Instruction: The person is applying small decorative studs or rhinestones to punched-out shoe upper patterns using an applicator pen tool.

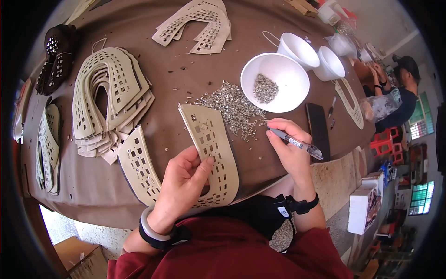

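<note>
My left hand (182, 180) is closed on a beige U-shaped shoe upper (222, 160) punched with rows of small square holes. The thumb lies on its top face and the fingers go under its inner edge. Its other arm reaches down to the left, partly hidden by my hand and forearm. A grey pen (297, 143) with a clear barrel is pinched in my right hand (293, 151), its tip pointing up and left. Between the upper and a white bowl (299, 90) lies a loose heap of small metal studs (237, 114). More studs sit inside the bowl.
Stacked beige uppers (109, 93) are at left, more uppers (204, 25) at the far edge. Two white cups (299, 51) stand behind the bowl. A black phone (318, 128) lies right of my right hand. Another person (402, 93) sits far right.
</note>
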